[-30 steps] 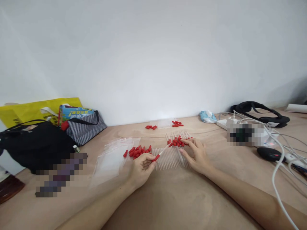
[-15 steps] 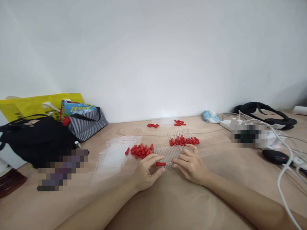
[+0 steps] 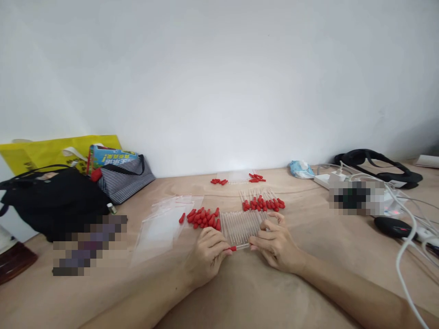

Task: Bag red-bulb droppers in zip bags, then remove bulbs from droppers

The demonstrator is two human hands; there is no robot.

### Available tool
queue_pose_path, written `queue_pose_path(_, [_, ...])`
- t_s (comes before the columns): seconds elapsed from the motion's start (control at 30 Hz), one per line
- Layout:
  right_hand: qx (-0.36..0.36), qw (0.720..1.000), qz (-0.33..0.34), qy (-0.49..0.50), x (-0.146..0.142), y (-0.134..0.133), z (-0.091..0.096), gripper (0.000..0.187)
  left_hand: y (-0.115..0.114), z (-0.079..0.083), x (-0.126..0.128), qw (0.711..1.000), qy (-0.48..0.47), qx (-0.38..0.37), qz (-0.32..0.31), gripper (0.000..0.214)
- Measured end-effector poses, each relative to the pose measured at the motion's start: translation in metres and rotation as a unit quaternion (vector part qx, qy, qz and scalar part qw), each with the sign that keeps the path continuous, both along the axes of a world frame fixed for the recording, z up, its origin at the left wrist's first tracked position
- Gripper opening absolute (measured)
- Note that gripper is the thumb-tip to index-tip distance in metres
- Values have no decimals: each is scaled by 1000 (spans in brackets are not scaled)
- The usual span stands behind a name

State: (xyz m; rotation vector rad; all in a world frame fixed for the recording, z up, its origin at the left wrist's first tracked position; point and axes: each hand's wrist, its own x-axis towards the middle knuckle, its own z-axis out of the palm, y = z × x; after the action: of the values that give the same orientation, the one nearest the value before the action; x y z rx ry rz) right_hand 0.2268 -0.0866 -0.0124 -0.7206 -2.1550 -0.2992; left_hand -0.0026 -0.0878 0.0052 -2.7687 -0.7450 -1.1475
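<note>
My left hand (image 3: pixel 207 254) pinches the red rubber bulb at one end of a thin clear dropper tube (image 3: pixel 241 247). My right hand (image 3: pixel 274 243) pinches the other end of the same tube. The tube lies level just above the wooden table (image 3: pixel 308 274), at the near edge of a row of clear tubes (image 3: pixel 240 225). A pile of loose red bulbs (image 3: pixel 202 218) lies just beyond my left hand. A second group of tubes with red bulbs (image 3: pixel 262 202) sits beyond my right hand.
Clear plastic bags (image 3: pixel 164 224) lie to the left. A black bag (image 3: pixel 51 201), a striped pouch (image 3: pixel 123 178) and a yellow bag (image 3: pixel 51 148) stand at far left. More red bulbs (image 3: pixel 255 177) lie by the wall. White cables (image 3: pixel 408 228), a black mouse (image 3: pixel 391 225) and a power strip (image 3: pixel 329 178) crowd the right.
Both hands drew back toward me from the piles. The left hand's red-bulbed tube went from slanted to level, and the right hand came off the far group and took its free end.
</note>
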Motion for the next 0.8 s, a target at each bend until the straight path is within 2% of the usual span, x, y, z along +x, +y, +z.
queue_pose_path(0.13, [-31,995,-93,30,17,4,-1,22,2,2,-15,997,-41,2,61,15])
queue_pose_path(0.27, [-59,980,-176,76,20,12,-4,21,7,7,-26,989,-84,-24,117,15])
queue_pose_path(0.43, [-78,952,-273,109,18,17,-10,27,29,18,-49,940,-176,-88,278,26])
queue_pose_path(0.6, [-80,949,-299,64,20,17,-12,27,53,15,-81,903,-213,-158,338,36])
queue_pose_path(0.8, [-80,955,-287,-11,16,16,-7,25,62,4,-84,897,-153,-158,383,38])
